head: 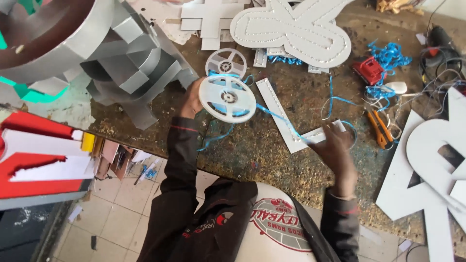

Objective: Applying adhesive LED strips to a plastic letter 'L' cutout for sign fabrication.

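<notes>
While the left hand (191, 99) grips a white reel (227, 98) above the bench (272, 155), the right hand (335, 148) pinches the blue strip (279, 119) drawn from it. One flat white letter (296, 29) already shows dotted rows; the angled piece (286, 121) looks unfinished.

A round white plastic reel (227, 98) with a spoked hub stands tilted on edge above the near-left part of the bench, held at its left rim. A thin strip (284, 122) with blue backing runs off it rightward to a flat white piece (320, 136) lying near the middle.
</notes>
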